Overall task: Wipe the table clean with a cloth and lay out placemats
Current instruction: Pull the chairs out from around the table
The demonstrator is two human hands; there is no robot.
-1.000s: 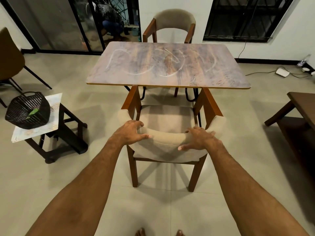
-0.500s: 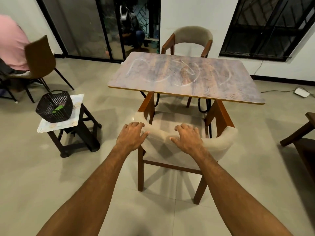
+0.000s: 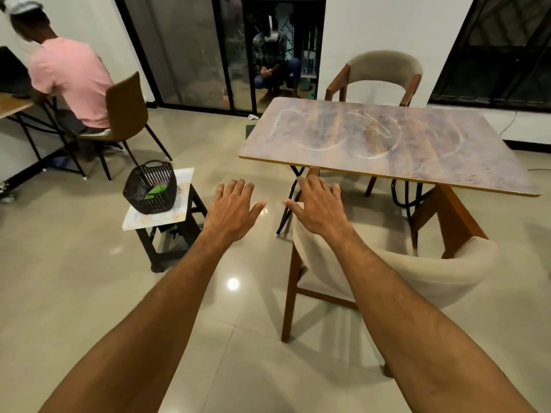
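The wood-grain table (image 3: 387, 144) stands at the upper right, its top marked with pale white swirls. A black mesh basket (image 3: 150, 186) with something green inside sits on a small side table (image 3: 167, 210) at the left. My left hand (image 3: 232, 208) hovers over the floor between the side table and the chair, fingers spread and holding nothing. My right hand (image 3: 319, 208) is open above the left end of the beige chair's backrest (image 3: 417, 272); whether it touches the backrest I cannot tell. No cloth or placemat shows clearly.
The beige wooden chair is tucked at the table's near side; a second matching chair (image 3: 384, 73) stands at the far side. A person in a pink shirt (image 3: 68, 81) sits on a brown chair at the far left. Tiled floor lies between.
Both hands have left the chair's backrest and shifted left. The view has swung left, bringing the seated person and the basket further into view.
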